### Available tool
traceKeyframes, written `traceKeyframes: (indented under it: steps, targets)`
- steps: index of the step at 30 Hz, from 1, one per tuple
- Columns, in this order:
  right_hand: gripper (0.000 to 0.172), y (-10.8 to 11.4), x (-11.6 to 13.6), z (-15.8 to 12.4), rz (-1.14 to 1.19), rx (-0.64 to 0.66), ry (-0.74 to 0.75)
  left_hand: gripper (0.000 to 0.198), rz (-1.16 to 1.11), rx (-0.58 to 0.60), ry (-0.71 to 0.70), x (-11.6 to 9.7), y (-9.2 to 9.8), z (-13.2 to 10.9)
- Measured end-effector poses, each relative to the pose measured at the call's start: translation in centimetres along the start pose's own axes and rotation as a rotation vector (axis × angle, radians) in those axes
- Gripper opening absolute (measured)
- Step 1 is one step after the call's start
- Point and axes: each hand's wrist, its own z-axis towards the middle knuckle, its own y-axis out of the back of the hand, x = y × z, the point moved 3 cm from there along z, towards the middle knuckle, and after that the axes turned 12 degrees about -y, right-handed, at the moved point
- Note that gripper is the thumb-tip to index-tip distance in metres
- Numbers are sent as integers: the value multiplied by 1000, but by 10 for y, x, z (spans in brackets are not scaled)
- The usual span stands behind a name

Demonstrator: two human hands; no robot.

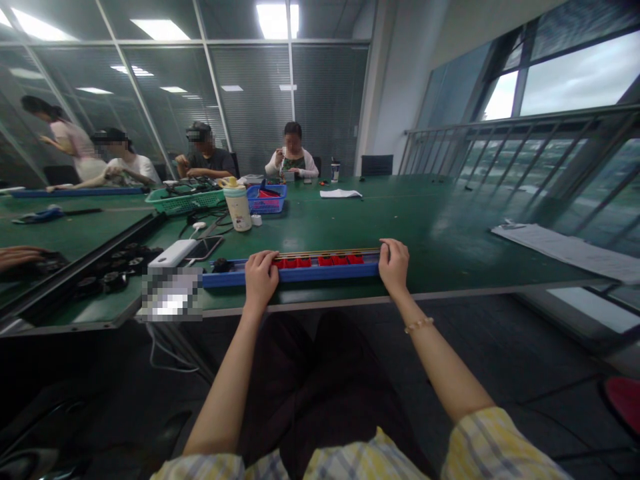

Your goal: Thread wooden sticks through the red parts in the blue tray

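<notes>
A long, narrow blue tray (325, 272) lies along the table's near edge. Several red pieces (340, 260) sit in a row inside it, and a black part (221, 265) rests at its left end. Thin yellowish strips (327, 252) run along the tray's far side between my hands. My left hand (261, 275) is closed over the tray left of the red pieces, its fingertips by the strips' left end. Round the tray's right end my right hand (394, 263) is closed, fingertips at the strips' other end. Whether the fingers also pinch the strips I cannot tell.
Left of the tray are a white power bank (173, 253), a phone (205, 248) and black round parts (115, 273). A cup (237, 208), a green basket (187, 202) and a blue basket (268, 202) stand beyond. A clipboard (565, 250) lies right. Several people sit opposite.
</notes>
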Motion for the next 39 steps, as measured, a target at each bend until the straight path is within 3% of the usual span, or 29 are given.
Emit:
traceKeyframes:
  steps: [2, 5, 13, 32, 35, 39]
  targets:
    - [45, -1, -11, 2, 7, -40, -94, 39, 1, -9, 8, 2, -1, 0]
    - [49, -6, -21, 3, -7, 4, -167, 41, 1, 3, 14, 4, -3, -1]
    - [54, -10, -18, 1, -30, 59, -76, 43, 21, 83, 39, 3, -4, 0]
    - [50, -9, -9, 0, 53, 162, -2, 43, 53, 37, 53, 5, -4, -2]
    - [46, -9, -8, -1, 60, 160, -15, 42, 56, 35, 55, 6, -4, -3]
    - [41, -5, -12, 0, 86, 60, -131, 43, 55, 33, 55, 6, -4, -3]
